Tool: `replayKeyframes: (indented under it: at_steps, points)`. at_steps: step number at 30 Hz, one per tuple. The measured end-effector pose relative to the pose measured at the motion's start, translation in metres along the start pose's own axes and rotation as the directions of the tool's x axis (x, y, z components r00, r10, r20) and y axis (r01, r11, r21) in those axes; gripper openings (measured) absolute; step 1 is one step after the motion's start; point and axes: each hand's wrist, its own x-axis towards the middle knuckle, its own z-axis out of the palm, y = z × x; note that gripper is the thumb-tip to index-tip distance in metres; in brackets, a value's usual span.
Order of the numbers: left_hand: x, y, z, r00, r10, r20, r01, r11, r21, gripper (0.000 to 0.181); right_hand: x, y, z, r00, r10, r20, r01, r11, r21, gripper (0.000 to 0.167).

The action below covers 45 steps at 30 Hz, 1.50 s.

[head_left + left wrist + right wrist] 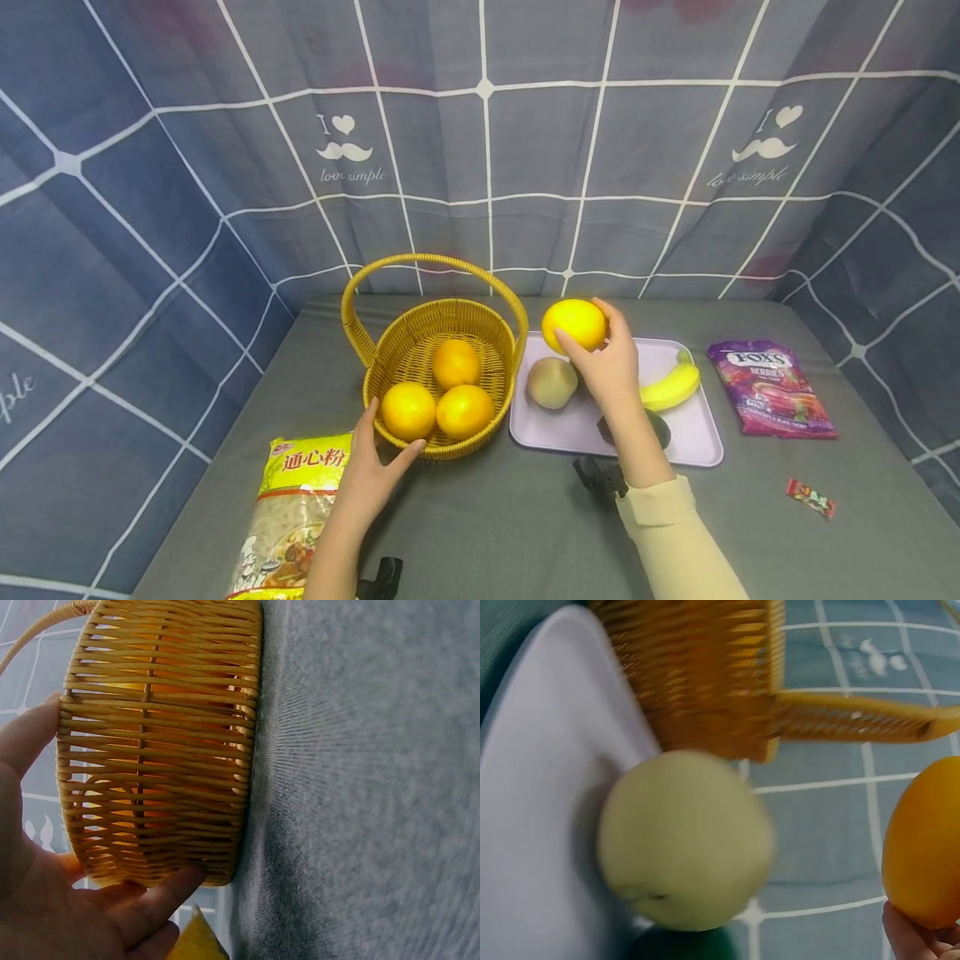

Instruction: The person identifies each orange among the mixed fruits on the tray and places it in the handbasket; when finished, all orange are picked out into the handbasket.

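Observation:
My right hand (611, 354) grips an orange (574, 325) above the back left of a lilac tray (693, 442). In the right wrist view the orange (928, 844) shows at the right edge with fingertips below it. My left hand (372, 467) holds the front left of a wicker basket (442, 452), thumb and fingers spread against its outer wall. Three oranges (457, 364) lie inside the basket, whose handle stands upright. A round pale fruit (552, 383), a banana (671, 387) and a dark green fruit (654, 429), partly hidden by my right forearm, lie on the tray.
A bag of pasta (288, 508) lies at the left, partly behind my left forearm. Right of the tray are a purple candy bag (772, 387) and a small wrapped candy (811, 497). A checked curtain (540, 167) closes off the grey table's back and sides.

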Motion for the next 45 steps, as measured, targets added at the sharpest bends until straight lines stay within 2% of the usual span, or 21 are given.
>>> replayKeyframes:
  at_steps: [8, 12, 17, 20, 23, 27, 32, 36, 40, 45]
  points:
    - [-0.002, 0.001, 0.000, 1.000, 0.007, -0.007, -0.007, 1.000, -0.003, 0.104, -0.025, -0.032, -0.006, 0.991, -0.134, 0.022, 0.132, 0.988, 0.077, 0.070]
    - [-0.002, 0.002, 0.000, 1.000, 0.010, -0.008, -0.010, 1.000, 0.002, 0.103, -0.036, -0.044, 0.000, 0.980, -0.190, 0.053, 0.184, 0.978, 0.103, 0.070]
    - [-0.003, 0.003, -0.001, 1.000, 0.014, -0.011, -0.014, 1.000, -0.004, 0.103, -0.045, -0.052, 0.015, 0.972, -0.204, 0.117, 0.193, 0.976, 0.098, 0.073]
    - [-0.004, 0.004, -0.001, 1.000, 0.009, -0.015, -0.009, 1.000, 0.005, 0.102, -0.050, -0.054, 0.026, 0.959, -0.227, 0.168, 0.214, 0.972, 0.096, 0.075]
    - [-0.003, 0.003, -0.001, 1.000, 0.004, -0.016, -0.004, 1.000, 0.004, 0.102, -0.053, -0.055, 0.037, 0.935, -0.270, 0.231, 0.251, 0.962, 0.107, 0.076]
    - [-0.003, 0.002, -0.002, 1.000, -0.005, -0.003, 0.005, 1.000, -0.007, 0.103, -0.051, -0.054, 0.053, 0.911, -0.291, 0.294, 0.284, 0.957, 0.068, 0.077]
    - [-0.001, 0.002, -0.002, 1.000, -0.015, 0.013, 0.015, 1.000, -0.011, 0.105, -0.041, -0.053, 0.077, 0.912, -0.219, 0.345, 0.239, 0.971, -0.013, 0.077]
    - [0.000, 0.002, -0.003, 1.000, -0.015, 0.008, 0.015, 1.000, -0.007, 0.105, -0.029, -0.053, 0.099, 0.903, -0.175, 0.391, 0.216, 0.974, -0.064, 0.079]
    - [-0.001, 0.002, -0.002, 1.000, -0.012, 0.013, 0.012, 1.000, -0.016, 0.105, -0.018, -0.050, 0.120, 0.881, -0.174, 0.440, 0.247, 0.962, -0.114, 0.082]
    - [-0.001, 0.002, -0.002, 1.000, -0.013, 0.015, 0.014, 1.000, -0.016, 0.105, -0.009, -0.047, 0.144, 0.840, -0.190, 0.508, 0.298, 0.944, -0.140, 0.083]
